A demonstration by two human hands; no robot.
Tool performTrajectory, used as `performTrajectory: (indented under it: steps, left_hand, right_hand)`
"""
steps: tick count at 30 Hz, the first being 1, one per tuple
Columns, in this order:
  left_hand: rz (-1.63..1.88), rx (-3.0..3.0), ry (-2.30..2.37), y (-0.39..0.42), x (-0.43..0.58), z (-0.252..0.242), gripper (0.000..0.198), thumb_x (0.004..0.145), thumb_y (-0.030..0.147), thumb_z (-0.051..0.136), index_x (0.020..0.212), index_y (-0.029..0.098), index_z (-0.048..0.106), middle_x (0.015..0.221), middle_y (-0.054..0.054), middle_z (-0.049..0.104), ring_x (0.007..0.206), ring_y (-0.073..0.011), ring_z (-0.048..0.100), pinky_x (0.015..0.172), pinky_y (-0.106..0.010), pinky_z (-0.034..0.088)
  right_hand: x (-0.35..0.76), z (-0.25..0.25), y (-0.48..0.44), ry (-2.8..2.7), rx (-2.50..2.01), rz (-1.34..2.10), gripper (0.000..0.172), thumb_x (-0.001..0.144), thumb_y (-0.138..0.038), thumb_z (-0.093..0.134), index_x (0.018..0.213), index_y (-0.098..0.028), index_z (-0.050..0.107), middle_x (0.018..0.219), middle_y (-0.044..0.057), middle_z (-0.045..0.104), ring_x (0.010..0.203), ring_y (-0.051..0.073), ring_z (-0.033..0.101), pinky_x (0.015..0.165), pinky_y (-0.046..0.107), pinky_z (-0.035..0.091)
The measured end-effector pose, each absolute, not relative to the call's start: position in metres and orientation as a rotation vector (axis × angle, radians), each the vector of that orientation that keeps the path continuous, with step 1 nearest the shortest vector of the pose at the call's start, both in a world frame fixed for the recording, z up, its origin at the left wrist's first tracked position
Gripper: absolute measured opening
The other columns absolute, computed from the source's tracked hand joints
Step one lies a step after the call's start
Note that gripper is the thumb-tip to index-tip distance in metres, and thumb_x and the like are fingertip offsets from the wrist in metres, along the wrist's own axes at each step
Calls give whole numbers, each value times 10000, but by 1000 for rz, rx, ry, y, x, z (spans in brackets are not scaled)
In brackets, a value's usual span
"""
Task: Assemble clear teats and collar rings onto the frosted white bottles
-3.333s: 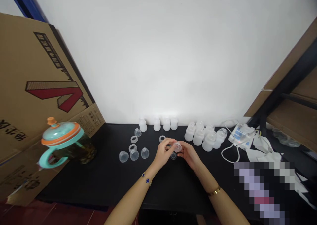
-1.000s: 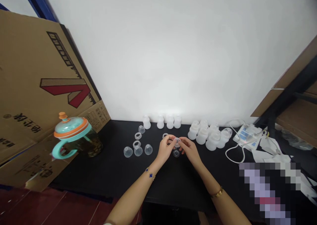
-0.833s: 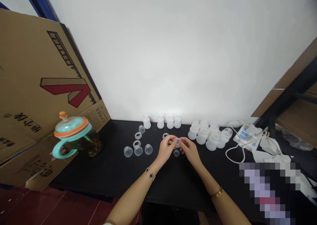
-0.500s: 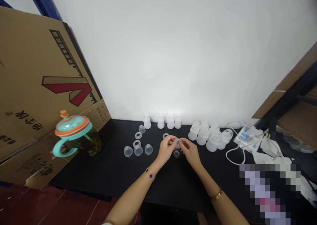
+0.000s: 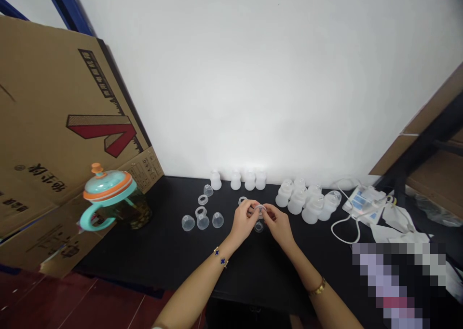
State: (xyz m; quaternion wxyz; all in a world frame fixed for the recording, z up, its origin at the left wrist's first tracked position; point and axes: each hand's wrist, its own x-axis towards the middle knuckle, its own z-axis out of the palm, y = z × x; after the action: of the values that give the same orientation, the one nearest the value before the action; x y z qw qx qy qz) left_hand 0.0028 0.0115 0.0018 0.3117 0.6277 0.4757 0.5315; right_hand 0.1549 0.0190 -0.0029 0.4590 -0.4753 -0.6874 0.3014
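Note:
My left hand (image 5: 244,221) and my right hand (image 5: 278,225) meet over the black table (image 5: 162,252), fingertips pinched together on one small clear plastic piece (image 5: 259,209). Another clear cap (image 5: 258,227) lies on the table just below the hands. A white ring (image 5: 242,201) rests just behind my left hand. To the left sit several clear caps (image 5: 202,221) and white rings (image 5: 203,199). Both wrists wear bracelets.
A row of small white bottles (image 5: 235,180) lines the wall, with a cluster of capped bottles (image 5: 304,201) to the right. A teal and orange lidded jug (image 5: 110,201) stands left, before a leaning cardboard box (image 5: 61,141). A white device with cable (image 5: 363,203) lies right.
The hands stay together on the clear piece, with only small finger shifts. The camera has drifted slightly, moving the scene a little right and down.

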Motion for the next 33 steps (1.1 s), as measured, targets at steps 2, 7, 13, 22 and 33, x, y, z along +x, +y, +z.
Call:
performTrajectory:
  steps: [2,7,13,22,33]
  left_hand:
    - [1404,1699,1267,11,3,2,142,914,265,586,976,189,689,947,-42,646,783,-144,627,642,-229,514]
    - [1415,1824,1266,11,2,-3,175,921,216,561,1046,210,684,1014,-45,655,850,-153,639,677,-238,533]
    - [1356,1898,1317,12,3,-8,251,901,176,571,1106,254,693,1096,-38,645,925,-167,647,742,-261,561]
    - [1373,1870,1406,13,3,-8,236,930,272,579,1154,240,644,1112,-45,656,883,-162,650,732,-268,561]
    - [1230,1925,1385,12,2,-2,238,958,313,536,1152,231,646,953,-29,737,785,-173,680,741,-279,543]
  right_hand:
    - [155,-3,19,-1702,-1172,732,324,935,-479,544,978,-206,714,794,35,744,662,200,669,635,288,503]
    - [155,-5,18,-1776,-1229,697,310,946,-456,520,1049,-229,704,825,31,760,712,210,696,630,281,500]
    - [154,-11,19,-1883,-1294,548,337,936,-372,484,1163,-228,686,996,62,767,811,232,707,705,326,515]
    - [154,-8,19,-1721,-1235,723,300,958,-490,500,1068,-238,621,901,39,756,757,218,707,634,293,506]
    - [154,-5,18,-1653,-1233,732,312,922,-524,538,1011,-233,606,884,55,758,733,228,706,639,310,520]
